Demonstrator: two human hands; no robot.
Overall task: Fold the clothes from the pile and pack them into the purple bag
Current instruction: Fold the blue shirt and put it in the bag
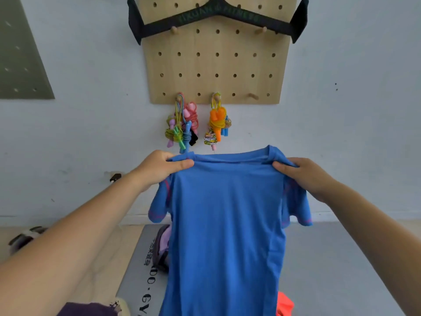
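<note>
A blue T-shirt (225, 224) with pink seams hangs full length in front of me, held up by its shoulders. My left hand (159, 167) pinches the left shoulder and my right hand (305, 174) pinches the right shoulder. Behind the shirt's left edge a strip of the purple bag (163, 247) shows on the grey mat (330, 258). An orange garment (284, 304) peeks out at the shirt's lower right. The shirt hides the rest of the pile and most of the bag.
The wall straight ahead carries a wooden pegboard (216, 65) with a black bar and bundles of coloured skipping ropes (182, 124). A dark purple cloth (91, 310) lies at the bottom left. A furry thing (27, 236) lies on the floor at the far left.
</note>
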